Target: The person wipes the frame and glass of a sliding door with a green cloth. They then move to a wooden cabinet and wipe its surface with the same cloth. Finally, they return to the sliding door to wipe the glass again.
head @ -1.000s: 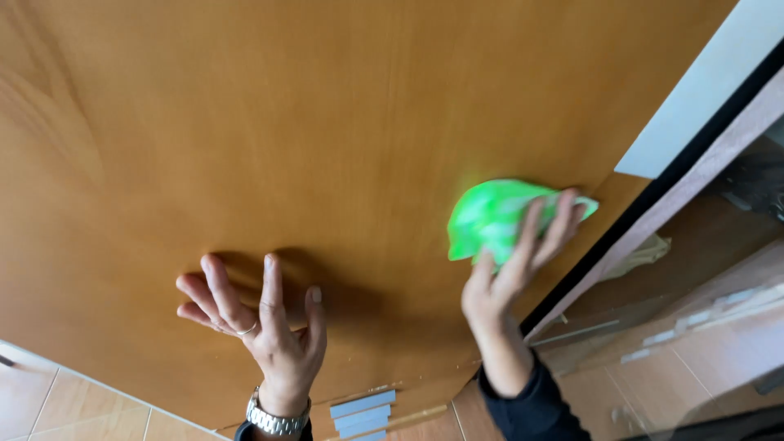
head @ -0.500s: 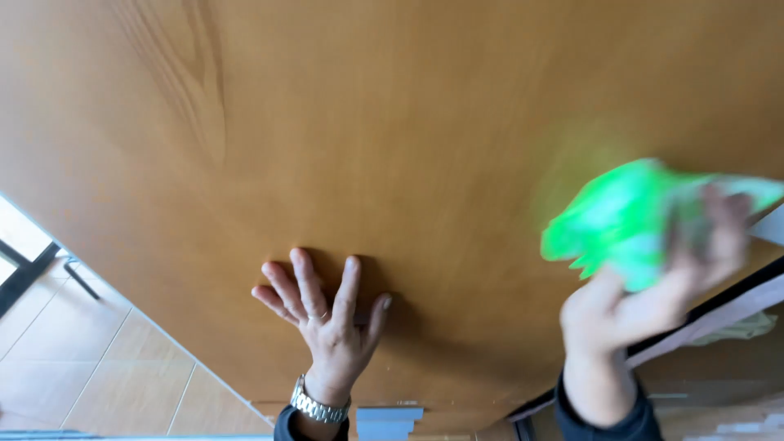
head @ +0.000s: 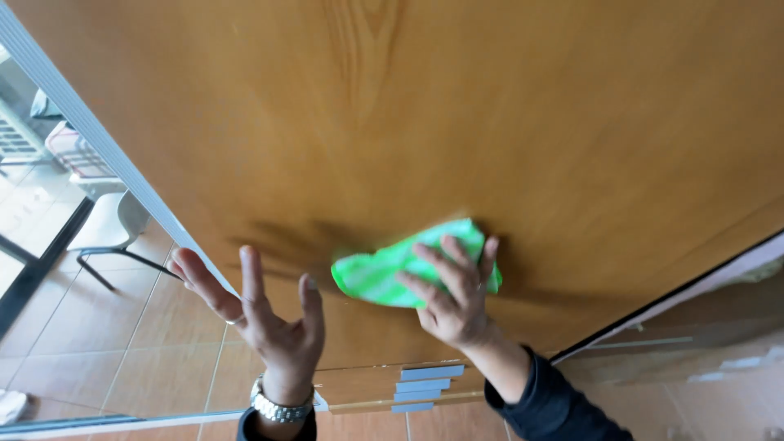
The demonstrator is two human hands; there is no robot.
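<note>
Head view. Looked down on a broad wooden surface (head: 408, 122), warm brown with a long grain figure near the top. Pressed the right hand (head: 453, 298) flat on a green cloth (head: 384, 269), fingers spread over its right half, pinching nothing. Found the cloth lying low on the wood, near the middle of the view, crumpled into a rough wedge with its point toward the left hand (head: 269, 327). Held that left hand open as well, fingers fanned and palm turned toward the wood just beside its pale edge strip (head: 106, 159); could not tell whether the palm touched. Wore a metal watch (head: 278, 406) and a ring (head: 233, 321) on that side, a dark sleeve (head: 555, 404) on the other.

Judged the wiping to be under way, with the cloth in the lower part of the wood. Could not tell how much was done: saw no dust, streaks or damp sheen to part wiped wood from unwiped, and much of the view was blurred.

About the cloth: bright green with paler stripes, soft and thin, bunched not folded, seemingly dry.

Beyond the edge, noted a tiled floor (head: 147, 343), a pale chair (head: 114, 224) and, near the wrists, some grey slats (head: 425, 384).
</note>
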